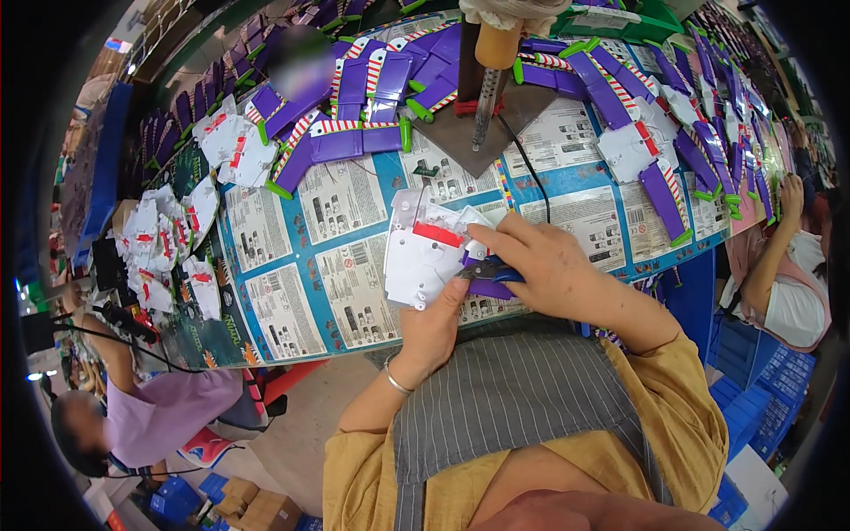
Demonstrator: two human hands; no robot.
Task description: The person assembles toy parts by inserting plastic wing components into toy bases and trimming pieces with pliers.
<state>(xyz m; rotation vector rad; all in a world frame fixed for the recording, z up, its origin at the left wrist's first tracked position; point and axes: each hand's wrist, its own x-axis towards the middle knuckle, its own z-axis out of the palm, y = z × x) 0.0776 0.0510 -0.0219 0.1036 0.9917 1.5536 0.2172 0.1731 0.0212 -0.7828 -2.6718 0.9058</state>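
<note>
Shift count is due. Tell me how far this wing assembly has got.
Done: finished purple wings with striped edges and green tips are piled across the table's far side. In hand: the left hand holds a white plastic panel while the right hand fits a purple piece to it. Left: loose white panels wait at the left.

Bare printed table sheet (354, 265) before the hands; purple wing parts (372, 115) and press post (482, 97) beyond.

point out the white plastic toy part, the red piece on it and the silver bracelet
white plastic toy part (409, 265), head view, its flat left panel
red piece (437, 234), head view, middle of the strip
silver bracelet (396, 380), head view, band on the left wrist
</note>
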